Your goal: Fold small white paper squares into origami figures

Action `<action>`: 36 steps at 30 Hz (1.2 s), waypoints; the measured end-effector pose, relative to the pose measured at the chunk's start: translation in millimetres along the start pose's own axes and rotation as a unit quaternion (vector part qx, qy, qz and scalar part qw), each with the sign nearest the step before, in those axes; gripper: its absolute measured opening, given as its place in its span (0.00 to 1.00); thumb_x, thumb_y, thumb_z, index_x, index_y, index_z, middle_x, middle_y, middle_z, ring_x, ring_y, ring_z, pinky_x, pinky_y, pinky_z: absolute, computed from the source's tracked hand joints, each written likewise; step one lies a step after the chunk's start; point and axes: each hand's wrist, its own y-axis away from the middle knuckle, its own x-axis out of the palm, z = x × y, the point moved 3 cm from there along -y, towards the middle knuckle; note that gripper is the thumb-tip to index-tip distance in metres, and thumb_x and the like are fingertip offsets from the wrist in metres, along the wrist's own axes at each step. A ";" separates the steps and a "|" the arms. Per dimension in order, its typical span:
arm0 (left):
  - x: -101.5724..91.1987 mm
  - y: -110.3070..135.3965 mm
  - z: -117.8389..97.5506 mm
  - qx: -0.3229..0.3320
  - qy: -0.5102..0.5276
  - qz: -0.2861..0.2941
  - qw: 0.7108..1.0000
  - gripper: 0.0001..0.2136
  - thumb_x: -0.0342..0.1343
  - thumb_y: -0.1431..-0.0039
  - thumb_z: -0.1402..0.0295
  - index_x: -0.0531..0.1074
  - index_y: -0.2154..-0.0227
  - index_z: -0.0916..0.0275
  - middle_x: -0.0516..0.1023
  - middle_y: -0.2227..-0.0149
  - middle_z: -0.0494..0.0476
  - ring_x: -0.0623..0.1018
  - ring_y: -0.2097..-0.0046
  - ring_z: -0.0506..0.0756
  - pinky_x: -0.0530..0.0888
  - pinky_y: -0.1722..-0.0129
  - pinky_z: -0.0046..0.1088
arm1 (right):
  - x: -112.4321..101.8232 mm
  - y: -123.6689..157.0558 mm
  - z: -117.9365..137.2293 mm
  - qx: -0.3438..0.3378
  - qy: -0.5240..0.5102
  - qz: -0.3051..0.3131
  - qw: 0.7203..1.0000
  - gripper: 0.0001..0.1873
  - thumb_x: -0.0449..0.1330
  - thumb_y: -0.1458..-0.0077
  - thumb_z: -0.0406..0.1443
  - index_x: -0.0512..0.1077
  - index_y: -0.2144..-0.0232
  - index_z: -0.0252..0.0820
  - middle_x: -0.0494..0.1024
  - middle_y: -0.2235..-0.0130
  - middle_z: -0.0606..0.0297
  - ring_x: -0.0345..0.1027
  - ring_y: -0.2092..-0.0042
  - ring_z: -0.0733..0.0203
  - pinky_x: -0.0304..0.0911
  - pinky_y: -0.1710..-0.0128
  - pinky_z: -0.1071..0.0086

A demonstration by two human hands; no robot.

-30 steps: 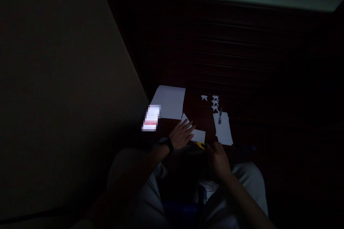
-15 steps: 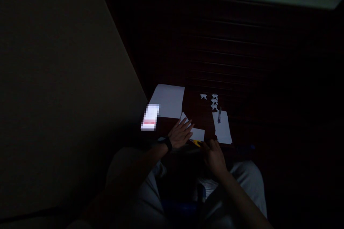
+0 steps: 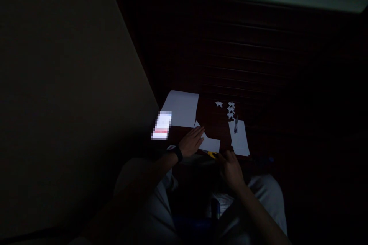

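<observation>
The scene is very dark. My left hand [image 3: 192, 142], a black watch on its wrist, lies flat with fingers stretched out on a small white sheet of paper [image 3: 211, 144] on the dark wooden table [image 3: 212, 120]. My right hand [image 3: 230, 167] is closed around a yellow-handled tool [image 3: 213, 154], whose tip sits at the near edge of that sheet. What kind of tool it is I cannot make out.
A larger white sheet [image 3: 181, 109] lies at the table's left, a blurred bright card [image 3: 161, 125] beside it. Several small paper cut-outs [image 3: 229, 109] and a pen [image 3: 235, 123] on another sheet [image 3: 239, 138] lie to the right. A wall rises at left.
My left hand has slid slightly left and flattened on the small sheet. My right hand with the yellow tool stays at the sheet's near edge.
</observation>
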 end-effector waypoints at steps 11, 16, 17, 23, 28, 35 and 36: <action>-1.0 17.2 20.2 0.004 -0.072 -0.012 0.997 0.22 0.35 0.33 0.66 0.52 0.38 0.62 0.54 0.36 0.57 0.50 0.35 0.57 0.50 0.37 0.42 | -1.0 -3.0 -10.6 -0.005 -0.013 -0.003 1.000 0.19 0.54 0.46 0.28 0.68 0.51 0.41 0.66 0.59 0.55 0.58 0.56 0.51 0.57 0.55 0.61; -2.0 18.5 15.5 0.012 -0.098 0.004 0.995 0.23 0.35 0.34 0.63 0.50 0.37 0.62 0.52 0.36 0.57 0.48 0.34 0.58 0.48 0.37 0.43 | 4.5 2.3 -3.3 0.004 -0.015 -0.012 1.000 0.18 0.53 0.44 0.30 0.68 0.50 0.40 0.67 0.59 0.55 0.59 0.57 0.51 0.58 0.55 0.60; -2.6 18.4 15.6 0.013 -0.100 0.007 0.995 0.24 0.36 0.34 0.62 0.49 0.37 0.63 0.52 0.35 0.57 0.48 0.34 0.58 0.47 0.37 0.42 | 5.0 3.0 -0.9 0.005 -0.017 -0.014 1.000 0.18 0.53 0.43 0.30 0.67 0.50 0.40 0.67 0.59 0.55 0.59 0.57 0.51 0.58 0.55 0.60; -2.9 19.2 15.7 0.006 -0.108 0.007 0.994 0.24 0.36 0.34 0.61 0.50 0.38 0.63 0.50 0.35 0.58 0.46 0.34 0.58 0.46 0.37 0.43 | 5.6 3.5 9.7 0.008 -0.029 -0.020 0.999 0.19 0.52 0.43 0.31 0.65 0.48 0.42 0.68 0.60 0.55 0.59 0.58 0.51 0.58 0.56 0.59; -0.2 29.3 -1.3 -0.028 -0.104 -0.013 0.994 0.24 0.37 0.34 0.61 0.51 0.38 0.64 0.51 0.35 0.59 0.47 0.34 0.58 0.47 0.36 0.43 | 3.8 6.2 0.3 0.015 -0.021 -0.009 1.000 0.19 0.53 0.44 0.30 0.67 0.49 0.42 0.68 0.60 0.56 0.60 0.57 0.51 0.57 0.56 0.60; -1.1 14.2 -2.8 -0.073 -0.096 -0.045 0.992 0.24 0.36 0.34 0.62 0.53 0.39 0.68 0.55 0.37 0.62 0.48 0.35 0.58 0.48 0.36 0.41 | 0.4 5.4 -16.3 0.015 -0.019 -0.004 1.000 0.18 0.54 0.44 0.31 0.68 0.50 0.45 0.69 0.57 0.56 0.60 0.55 0.51 0.58 0.55 0.60; -0.8 9.4 -0.4 -0.063 -0.096 -0.040 0.993 0.24 0.36 0.34 0.61 0.53 0.39 0.67 0.54 0.36 0.61 0.49 0.35 0.58 0.48 0.36 0.41 | -0.2 4.8 -16.3 0.015 -0.019 -0.004 1.000 0.18 0.54 0.44 0.31 0.68 0.50 0.45 0.69 0.57 0.56 0.60 0.55 0.51 0.58 0.55 0.60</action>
